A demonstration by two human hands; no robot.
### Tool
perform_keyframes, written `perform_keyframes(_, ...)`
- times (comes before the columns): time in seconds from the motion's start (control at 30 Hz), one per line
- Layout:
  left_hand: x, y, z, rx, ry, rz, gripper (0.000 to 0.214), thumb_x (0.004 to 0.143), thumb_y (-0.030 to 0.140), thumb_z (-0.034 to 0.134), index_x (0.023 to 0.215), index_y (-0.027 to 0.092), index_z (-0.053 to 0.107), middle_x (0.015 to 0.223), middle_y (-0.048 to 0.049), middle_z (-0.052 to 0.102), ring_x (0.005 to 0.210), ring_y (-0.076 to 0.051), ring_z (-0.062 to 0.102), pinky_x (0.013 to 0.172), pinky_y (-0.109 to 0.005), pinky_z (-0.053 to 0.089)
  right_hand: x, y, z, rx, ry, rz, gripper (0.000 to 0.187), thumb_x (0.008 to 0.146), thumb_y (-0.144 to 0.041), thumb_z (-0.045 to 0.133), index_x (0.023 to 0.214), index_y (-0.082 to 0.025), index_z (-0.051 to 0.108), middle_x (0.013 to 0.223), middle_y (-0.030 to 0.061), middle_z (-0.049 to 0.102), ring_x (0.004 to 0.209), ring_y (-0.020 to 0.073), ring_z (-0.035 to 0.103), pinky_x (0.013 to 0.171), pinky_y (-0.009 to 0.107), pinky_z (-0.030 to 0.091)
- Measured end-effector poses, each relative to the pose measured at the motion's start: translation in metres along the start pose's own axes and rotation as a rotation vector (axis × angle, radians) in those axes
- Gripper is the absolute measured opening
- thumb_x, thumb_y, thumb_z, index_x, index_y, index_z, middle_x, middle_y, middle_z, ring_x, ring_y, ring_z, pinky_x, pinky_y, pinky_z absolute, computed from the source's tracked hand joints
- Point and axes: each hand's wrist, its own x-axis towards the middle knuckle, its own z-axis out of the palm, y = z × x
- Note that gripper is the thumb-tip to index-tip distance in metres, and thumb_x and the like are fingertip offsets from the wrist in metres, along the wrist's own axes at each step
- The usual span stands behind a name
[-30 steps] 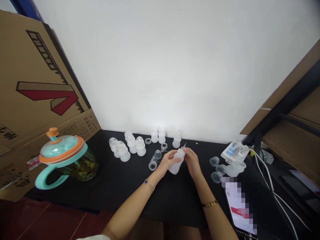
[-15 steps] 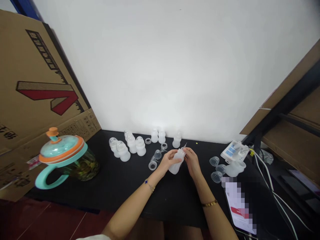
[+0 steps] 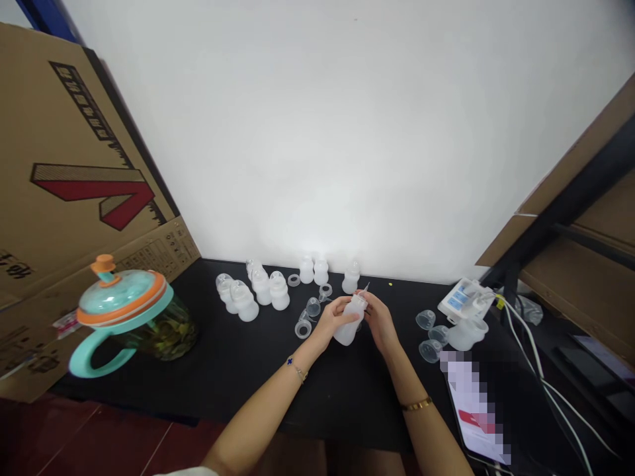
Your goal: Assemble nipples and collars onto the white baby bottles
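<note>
The left hand (image 3: 331, 322) grips a tilted, translucent white plastic bottle (image 3: 348, 326); the right hand (image 3: 380, 320) grips its neck. 3 clear domed plastic caps (image 3: 429, 352) lie rightward.

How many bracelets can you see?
2: a thin bracelet with a blue charm on the arm of the left hand, which holds a bottle; a gold bracelet on the arm of the right hand.

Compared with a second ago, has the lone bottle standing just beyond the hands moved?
No. The lone bottle shows no visible shift either way: it stands just left of the small yellow spot on the black table, as before.
</note>
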Motion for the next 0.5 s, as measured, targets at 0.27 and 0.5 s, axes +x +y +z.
perform_keyframes(0.27,-0.0001,0.0004,0.0003,-0.003,0.007,-0.007,0.056,0.061,0.034,0.089,0.11,0.017,0.069,0.105,-0.0105,0.073,0.097,-0.027,0.067,0.089,-0.037,0.048,-0.0016,-0.0001,0.0002,-0.016,-0.038,-0.021,0.035,0.074,-0.053,0.075,0.092,-0.023,0.08,0.104,0.0074,0.076,0.097,0.0283,0.066,0.076,0.035,0.049)
perform_keyframes(0.5,0.0007,-0.0023,-0.0008,-0.001,-0.004,0.001,0.055,0.062,0.034,0.088,0.111,0.017,0.069,0.105,-0.0101,0.073,0.097,-0.026,0.067,0.088,-0.035,0.048,0.0005,0.0012,-0.0013,-0.019,-0.025,-0.039,0.033,0.072,-0.052,0.077,0.089,-0.024,0.08,0.101,0.0066,0.076,0.094,0.028,0.066,0.075,0.035,0.049)
